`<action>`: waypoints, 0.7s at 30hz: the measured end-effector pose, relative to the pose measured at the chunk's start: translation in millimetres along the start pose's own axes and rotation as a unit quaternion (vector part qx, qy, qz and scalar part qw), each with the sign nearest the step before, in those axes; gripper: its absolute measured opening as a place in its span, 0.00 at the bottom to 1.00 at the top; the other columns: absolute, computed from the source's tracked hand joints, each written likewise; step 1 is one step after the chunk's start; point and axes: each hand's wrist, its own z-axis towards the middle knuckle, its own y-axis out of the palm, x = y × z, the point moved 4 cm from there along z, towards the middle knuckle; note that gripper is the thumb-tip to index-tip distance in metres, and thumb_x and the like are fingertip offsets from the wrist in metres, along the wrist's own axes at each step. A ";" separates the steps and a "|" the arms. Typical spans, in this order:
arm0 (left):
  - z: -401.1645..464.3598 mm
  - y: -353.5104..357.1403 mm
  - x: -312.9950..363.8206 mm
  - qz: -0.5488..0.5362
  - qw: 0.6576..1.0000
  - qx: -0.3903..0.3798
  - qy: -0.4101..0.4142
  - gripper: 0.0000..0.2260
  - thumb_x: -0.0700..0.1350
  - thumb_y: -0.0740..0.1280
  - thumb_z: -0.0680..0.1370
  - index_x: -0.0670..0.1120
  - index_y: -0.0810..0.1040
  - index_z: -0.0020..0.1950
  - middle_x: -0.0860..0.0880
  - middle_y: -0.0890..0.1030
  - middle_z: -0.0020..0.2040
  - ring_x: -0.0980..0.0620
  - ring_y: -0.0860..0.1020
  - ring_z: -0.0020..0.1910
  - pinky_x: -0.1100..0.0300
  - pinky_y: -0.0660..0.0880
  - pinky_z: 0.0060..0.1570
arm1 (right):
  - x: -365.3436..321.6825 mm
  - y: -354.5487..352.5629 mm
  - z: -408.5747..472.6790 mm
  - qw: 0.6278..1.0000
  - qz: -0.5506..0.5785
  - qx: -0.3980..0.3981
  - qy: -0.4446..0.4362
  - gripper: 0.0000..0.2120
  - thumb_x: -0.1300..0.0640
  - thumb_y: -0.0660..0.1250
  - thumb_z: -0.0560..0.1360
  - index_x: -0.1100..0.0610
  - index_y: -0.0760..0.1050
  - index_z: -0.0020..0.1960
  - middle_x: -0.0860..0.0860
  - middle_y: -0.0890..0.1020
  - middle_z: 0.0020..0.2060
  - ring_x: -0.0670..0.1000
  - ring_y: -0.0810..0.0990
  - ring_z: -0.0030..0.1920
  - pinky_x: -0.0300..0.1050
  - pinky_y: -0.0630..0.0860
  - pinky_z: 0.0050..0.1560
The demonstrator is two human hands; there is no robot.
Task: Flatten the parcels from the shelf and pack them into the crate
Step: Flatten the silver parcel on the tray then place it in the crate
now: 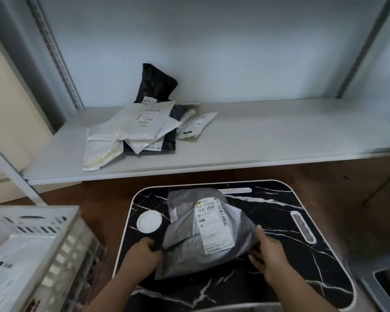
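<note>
Looking at this grey parcel point(203, 230), I'd guess it's a thin plastic mailer: light, floppy, a bit slick, with something soft inside since it bulges and creases rather than holding a shape. It's lying on the black marble-look table point(279, 221), label facing up, just in front of the shelf point(257, 136). Best place to grab something like this is the edges or corners, because the middle would probably just slide and crumple under your fingers.

That's pretty much what's going on. The left hand point(145, 249) has its fingers curled onto the near left edge, pinching it. The right hand point(267, 252) grips the right edge, thumb on top, fingers tucked under the flap.

More parcels point(131, 131) sit piled on the shelf, and the white crate point(61, 251) is down at the left, with a parcel already in it.
</note>
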 end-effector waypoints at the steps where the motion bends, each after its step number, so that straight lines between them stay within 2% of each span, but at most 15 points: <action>1: 2.4 1.9 2.0 -0.035 0.999 0.006 0.000 0.21 0.46 0.67 0.77 0.44 0.71 0.68 0.44 0.75 0.66 0.47 0.73 0.65 0.62 0.67 0.58 | -2.0 -0.6 2.6 1.000 -0.005 0.012 -0.010 0.25 0.45 0.67 0.76 0.59 0.70 0.66 0.56 0.81 0.53 0.53 0.79 0.44 0.45 0.75 0.39; 2: 3.5 2.6 5.3 -0.055 0.998 0.001 0.011 0.22 0.46 0.67 0.77 0.45 0.70 0.70 0.45 0.75 0.67 0.47 0.73 0.65 0.61 0.67 0.59 | -3.9 0.7 3.0 1.000 -0.014 0.011 -0.017 0.26 0.46 0.69 0.75 0.59 0.69 0.67 0.56 0.81 0.51 0.52 0.78 0.42 0.45 0.73 0.38; 4: 5.2 9.1 15.6 -0.019 0.996 -0.048 0.070 0.16 0.48 0.67 0.76 0.49 0.77 0.63 0.47 0.79 0.61 0.50 0.76 0.60 0.63 0.68 0.56 | -7.0 3.5 6.9 0.999 -0.040 -0.007 -0.013 0.20 0.49 0.70 0.76 0.63 0.74 0.59 0.56 0.81 0.44 0.51 0.77 0.38 0.44 0.71 0.37; 5: 2.1 16.0 21.2 0.036 0.988 -0.109 0.099 0.14 0.51 0.65 0.73 0.49 0.80 0.56 0.47 0.81 0.57 0.51 0.78 0.56 0.64 0.69 0.54 | -7.9 4.7 7.4 0.999 -0.045 -0.014 -0.004 0.14 0.52 0.70 0.76 0.64 0.77 0.51 0.57 0.81 0.40 0.52 0.76 0.37 0.44 0.72 0.37; 6: -3.6 23.2 25.4 0.093 0.971 -0.181 0.124 0.16 0.52 0.63 0.71 0.47 0.82 0.53 0.47 0.83 0.55 0.53 0.79 0.52 0.65 0.70 0.50 | -8.9 5.5 7.8 0.999 -0.039 -0.022 0.002 0.10 0.55 0.69 0.77 0.63 0.78 0.46 0.57 0.81 0.38 0.53 0.76 0.37 0.45 0.73 0.37; 8: -6.4 37.1 25.9 0.182 0.926 -0.298 0.142 0.16 0.49 0.64 0.71 0.41 0.83 0.49 0.44 0.83 0.52 0.55 0.80 0.43 0.71 0.68 0.41 | -11.3 6.8 8.4 0.999 -0.021 -0.043 -0.007 0.06 0.61 0.67 0.77 0.62 0.78 0.42 0.60 0.81 0.39 0.55 0.77 0.38 0.46 0.75 0.40; 9: -2.0 39.3 24.2 0.199 0.920 -0.316 0.118 0.11 0.47 0.66 0.71 0.41 0.82 0.45 0.43 0.84 0.50 0.54 0.79 0.39 0.73 0.68 0.39 | -12.6 6.9 10.9 0.998 -0.019 -0.058 -0.017 0.06 0.63 0.66 0.77 0.62 0.77 0.42 0.61 0.81 0.40 0.56 0.77 0.39 0.48 0.76 0.42; 10: 3.3 33.5 25.4 0.198 0.929 -0.300 0.091 0.06 0.45 0.67 0.71 0.43 0.80 0.40 0.44 0.84 0.47 0.55 0.78 0.36 0.72 0.69 0.37 | -15.8 6.8 11.7 0.997 -0.018 -0.075 -0.032 0.06 0.64 0.65 0.78 0.61 0.77 0.42 0.61 0.80 0.40 0.56 0.77 0.39 0.49 0.76 0.42; 11: 11.9 22.7 27.4 0.197 0.949 -0.235 0.069 0.05 0.45 0.66 0.73 0.46 0.77 0.38 0.47 0.83 0.43 0.56 0.76 0.34 0.69 0.72 0.36 | -21.0 7.4 11.1 0.994 -0.013 -0.091 -0.051 0.07 0.64 0.63 0.78 0.61 0.76 0.42 0.60 0.79 0.40 0.56 0.76 0.38 0.50 0.75 0.42; 13: 32.7 -13.1 36.3 0.166 0.985 -0.016 0.045 0.07 0.47 0.62 0.78 0.47 0.76 0.42 0.48 0.81 0.43 0.53 0.77 0.38 0.61 0.76 0.41 | -34.9 9.6 8.4 0.988 -0.009 -0.125 -0.088 0.08 0.62 0.62 0.80 0.60 0.76 0.43 0.59 0.79 0.39 0.56 0.75 0.38 0.50 0.74 0.41; 15: 43.0 -48.9 51.0 0.018 0.987 0.156 0.038 0.07 0.49 0.62 0.79 0.48 0.76 0.48 0.46 0.81 0.47 0.47 0.78 0.45 0.56 0.76 0.48 | -51.5 14.7 2.2 0.977 -0.019 -0.174 -0.122 0.08 0.61 0.62 0.79 0.58 0.76 0.43 0.57 0.80 0.39 0.55 0.74 0.40 0.51 0.72 0.43; 16: 44.2 -62.2 61.8 -0.045 0.978 0.195 0.054 0.08 0.51 0.63 0.79 0.48 0.77 0.51 0.46 0.81 0.50 0.46 0.78 0.48 0.56 0.74 0.49 | -60.7 17.8 -3.2 0.969 -0.031 -0.202 -0.139 0.07 0.61 0.62 0.79 0.58 0.76 0.43 0.56 0.80 0.38 0.55 0.74 0.39 0.50 0.71 0.43; 18: 46.7 -77.1 87.9 -0.118 0.973 0.170 0.100 0.16 0.53 0.64 0.79 0.46 0.76 0.62 0.49 0.78 0.56 0.48 0.76 0.56 0.59 0.69 0.51 | -79.2 24.7 -18.1 0.948 -0.050 -0.266 -0.166 0.04 0.61 0.64 0.76 0.59 0.74 0.43 0.54 0.79 0.34 0.52 0.74 0.36 0.46 0.70 0.41; 21: 45.1 -81.2 120.4 -0.241 0.961 0.022 0.132 0.22 0.56 0.67 0.77 0.50 0.72 0.68 0.53 0.75 0.58 0.52 0.74 0.61 0.60 0.67 0.58 | -104.8 32.5 -44.5 0.914 -0.081 -0.343 -0.199 0.04 0.58 0.66 0.71 0.59 0.73 0.42 0.52 0.78 0.33 0.48 0.74 0.33 0.41 0.69 0.37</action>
